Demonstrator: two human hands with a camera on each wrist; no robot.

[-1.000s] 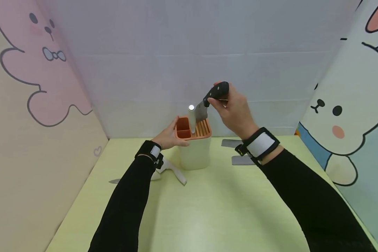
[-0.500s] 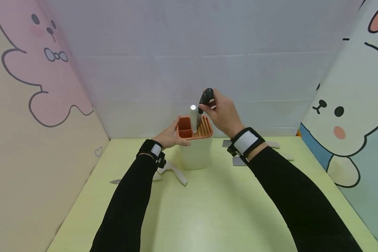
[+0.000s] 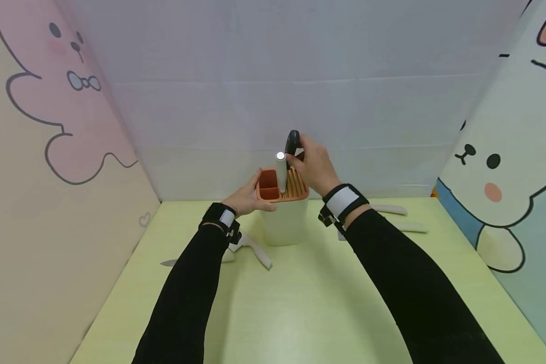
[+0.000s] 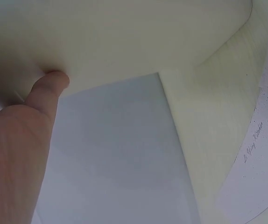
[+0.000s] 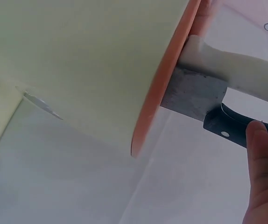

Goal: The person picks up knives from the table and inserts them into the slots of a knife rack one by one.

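A cream knife holder (image 3: pixel 284 225) with an orange slotted top stands on the table. My left hand (image 3: pixel 244 200) grips its left side, the thumb (image 4: pixel 50 91) pressing its pale wall in the left wrist view. My right hand (image 3: pixel 317 167) holds a black-handled cleaver (image 3: pixel 292 141) upright over the slots. In the right wrist view its steel blade (image 5: pixel 194 93) is partly inside the holder, the upper part still showing above the orange rim (image 5: pixel 155 100). Beside it a white-handled knife (image 3: pixel 281 174) stands in the top, its blade hidden.
Left of the holder lie a white curved handle (image 3: pixel 258 254) and a knife blade (image 3: pixel 168 263), partly under my left sleeve. Two white-handled knives (image 3: pixel 389 209) lie to the right, partly behind my right wrist. A pale wall (image 3: pixel 209 172) rises behind the holder.
My right hand has moved left and down with the cleaver, turning it upright as its blade sinks into the holder. The left hand keeps its grip on the holder.
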